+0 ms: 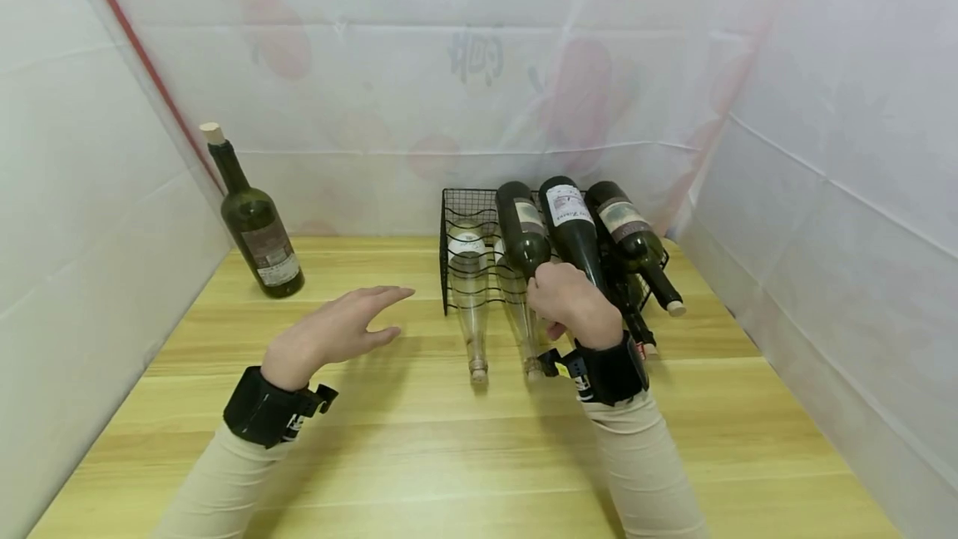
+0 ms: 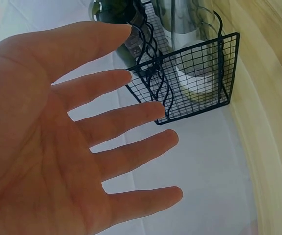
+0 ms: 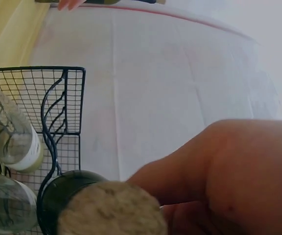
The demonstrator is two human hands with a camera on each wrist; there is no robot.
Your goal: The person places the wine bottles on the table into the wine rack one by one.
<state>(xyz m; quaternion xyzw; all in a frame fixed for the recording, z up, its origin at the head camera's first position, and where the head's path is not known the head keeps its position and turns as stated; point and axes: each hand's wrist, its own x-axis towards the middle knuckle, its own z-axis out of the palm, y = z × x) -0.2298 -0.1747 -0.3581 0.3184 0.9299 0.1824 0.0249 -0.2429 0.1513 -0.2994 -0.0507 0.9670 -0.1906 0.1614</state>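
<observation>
My right hand [image 1: 572, 302] grips the neck of a dark green wine bottle [image 1: 521, 223] that lies on the upper level of a black wire wine rack [image 1: 444, 252]. In the right wrist view that bottle's cork [image 3: 112, 210] is large in front, with the curled fingers beside it. My left hand [image 1: 340, 327] hovers over the table left of the rack, fingers spread and palm bare in the left wrist view. Beside the gripped bottle lie a white-labelled dark bottle [image 1: 570, 219] and another corked green bottle [image 1: 632, 231]. Two clear bottles [image 1: 470, 289] lie on the lower level.
A corked green bottle [image 1: 262, 235] stands upright at the table's back left. Below the right-hand bottles, a dark bottle neck [image 1: 639, 329] sticks out of the rack. White sheeting [image 1: 374, 106] walls in the wooden table [image 1: 419, 456] at the back and both sides.
</observation>
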